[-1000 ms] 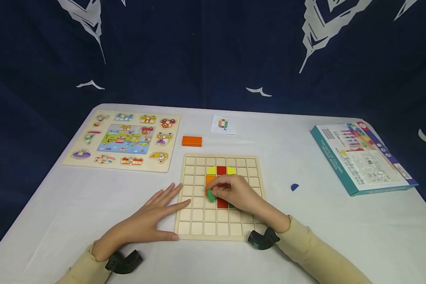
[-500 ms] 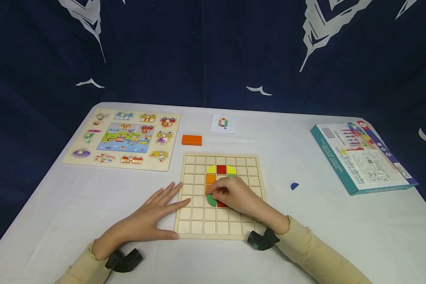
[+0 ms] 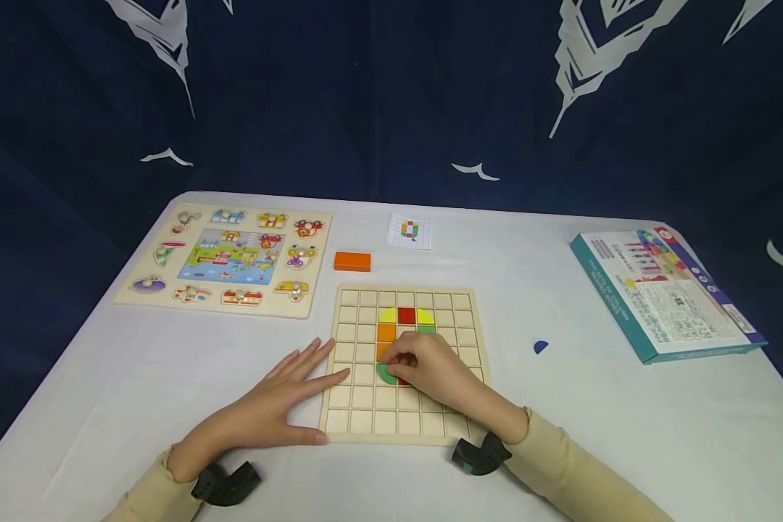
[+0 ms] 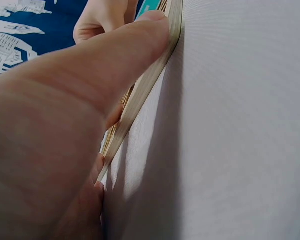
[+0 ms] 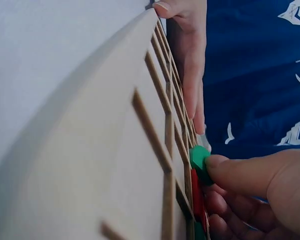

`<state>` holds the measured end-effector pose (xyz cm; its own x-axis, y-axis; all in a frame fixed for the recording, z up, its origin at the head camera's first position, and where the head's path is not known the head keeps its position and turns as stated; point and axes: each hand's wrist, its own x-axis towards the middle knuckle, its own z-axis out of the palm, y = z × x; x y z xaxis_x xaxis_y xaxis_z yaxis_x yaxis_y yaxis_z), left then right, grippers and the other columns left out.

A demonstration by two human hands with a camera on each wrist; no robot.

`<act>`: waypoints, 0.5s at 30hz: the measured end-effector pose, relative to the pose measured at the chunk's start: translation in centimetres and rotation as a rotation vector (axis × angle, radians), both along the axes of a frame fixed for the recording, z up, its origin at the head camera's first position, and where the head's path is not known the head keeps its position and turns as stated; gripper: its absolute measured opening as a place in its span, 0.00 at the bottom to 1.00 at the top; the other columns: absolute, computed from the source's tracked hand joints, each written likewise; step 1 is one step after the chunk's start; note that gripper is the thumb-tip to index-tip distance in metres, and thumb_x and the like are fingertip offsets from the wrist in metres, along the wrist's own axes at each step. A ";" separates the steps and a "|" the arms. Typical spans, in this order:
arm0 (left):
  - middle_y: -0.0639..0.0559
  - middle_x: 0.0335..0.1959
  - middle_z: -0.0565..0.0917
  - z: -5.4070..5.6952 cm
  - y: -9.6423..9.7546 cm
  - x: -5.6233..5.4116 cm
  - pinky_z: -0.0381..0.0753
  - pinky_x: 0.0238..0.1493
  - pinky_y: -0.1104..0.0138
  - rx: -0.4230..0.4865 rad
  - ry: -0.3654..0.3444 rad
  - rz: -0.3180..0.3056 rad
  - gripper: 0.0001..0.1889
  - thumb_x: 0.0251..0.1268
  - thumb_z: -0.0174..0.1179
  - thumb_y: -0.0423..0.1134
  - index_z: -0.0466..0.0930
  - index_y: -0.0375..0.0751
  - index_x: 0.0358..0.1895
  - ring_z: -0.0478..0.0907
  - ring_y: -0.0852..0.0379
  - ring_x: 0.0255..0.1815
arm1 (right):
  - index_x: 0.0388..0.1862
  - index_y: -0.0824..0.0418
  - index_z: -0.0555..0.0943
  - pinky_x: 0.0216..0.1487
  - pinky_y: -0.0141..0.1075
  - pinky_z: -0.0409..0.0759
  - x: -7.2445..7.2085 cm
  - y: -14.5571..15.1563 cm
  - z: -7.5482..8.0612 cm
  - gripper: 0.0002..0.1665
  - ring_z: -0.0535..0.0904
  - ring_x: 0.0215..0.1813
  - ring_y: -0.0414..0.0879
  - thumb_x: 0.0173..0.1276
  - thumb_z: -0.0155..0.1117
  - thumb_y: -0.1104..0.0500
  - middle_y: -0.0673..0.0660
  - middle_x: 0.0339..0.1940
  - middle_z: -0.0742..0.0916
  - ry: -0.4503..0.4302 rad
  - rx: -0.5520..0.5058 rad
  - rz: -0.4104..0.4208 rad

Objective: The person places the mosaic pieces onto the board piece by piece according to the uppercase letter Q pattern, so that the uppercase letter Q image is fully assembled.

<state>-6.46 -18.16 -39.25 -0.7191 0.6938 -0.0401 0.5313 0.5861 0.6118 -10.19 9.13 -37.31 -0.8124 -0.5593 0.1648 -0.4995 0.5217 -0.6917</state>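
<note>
A wooden grid board [image 3: 385, 420] lies on the white table in the head view. My left hand [image 3: 267, 409] rests along its left edge, fingers spread and straight, thumb at the near corner. With curled fingers, my right hand [image 3: 440, 373] pinches a green quarter-circle piece [image 3: 386, 374] at a grid cell; the thumb [image 5: 230, 172] touches it in the right wrist view. Above it are orange squares [image 3: 386, 333], a red square [image 3: 407, 316] and two yellow quarter-circles [image 3: 425, 317]. A green square [image 3: 426, 329] shows at right. Another red piece [image 5: 197, 192] is partly hidden by the right hand.
A knobbed picture puzzle [image 3: 300, 304] lies at back left. Behind the grid board are an orange block [image 3: 352, 262] and a small pattern card [image 3: 409, 232]. To the right lie a dark blue piece [image 3: 541, 347] and a flat teal-edged box [image 3: 672, 290].
The green quarter-circle was tilted in the right hand's fingers; now it lies flat or nearly flat at the cell. My right hand has shifted slightly toward me. The left hand stays put.
</note>
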 end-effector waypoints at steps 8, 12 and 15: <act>0.52 0.75 0.40 -0.1 0.1 0.1 0.36 0.67 0.48 -0.002 0.013 0.003 0.43 0.49 0.61 0.66 0.61 0.57 0.71 0.32 0.51 0.73 | 0.24 0.56 0.83 0.28 0.29 0.74 0.5 0.2 -0.1 0.08 0.72 0.26 0.35 0.53 0.72 0.68 0.42 0.23 0.79 0.053 0.026 -0.052; 0.52 0.75 0.40 -0.2 0.1 0.2 0.37 0.67 0.48 -0.007 0.022 0.004 0.43 0.49 0.62 0.66 0.61 0.57 0.71 0.32 0.50 0.73 | 0.26 0.57 0.84 0.29 0.29 0.75 0.3 0.5 0.3 0.06 0.73 0.27 0.35 0.53 0.72 0.68 0.42 0.25 0.81 0.029 -0.011 -0.043; 0.52 0.75 0.40 -0.2 0.2 0.2 0.37 0.67 0.48 -0.003 0.019 0.008 0.43 0.48 0.63 0.65 0.61 0.57 0.70 0.32 0.50 0.73 | 0.30 0.59 0.85 0.33 0.30 0.77 -0.2 1.4 1.0 0.05 0.76 0.30 0.37 0.55 0.70 0.67 0.44 0.29 0.83 0.010 -0.065 -0.050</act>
